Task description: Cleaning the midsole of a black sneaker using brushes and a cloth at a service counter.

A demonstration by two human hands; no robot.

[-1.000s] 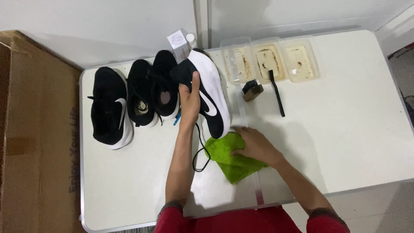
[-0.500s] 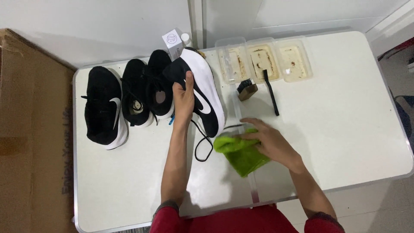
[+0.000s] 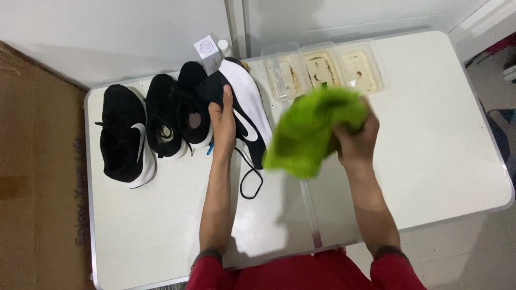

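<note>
My left hand [image 3: 222,124] grips a black and white sneaker [image 3: 243,110] tipped on its side, with its white sole facing right and a black lace [image 3: 248,180] trailing onto the white table [image 3: 430,134]. My right hand [image 3: 356,138] is raised above the table and clutches a bright green cloth [image 3: 312,129], which hangs blurred between the hand and the sneaker.
Three more black sneakers [image 3: 126,140] [image 3: 161,119] [image 3: 192,102] lie in a row at the left. A small white box [image 3: 208,51] and a white bottle cap [image 3: 223,44] stand behind them. Three stained clear tubs [image 3: 322,67] sit at the back. A cardboard box [image 3: 32,177] flanks the table's left.
My right hand has picked the green cloth up off the table and lifted it up and away, covering the brushes. The left hand keeps hold of the sneaker.
</note>
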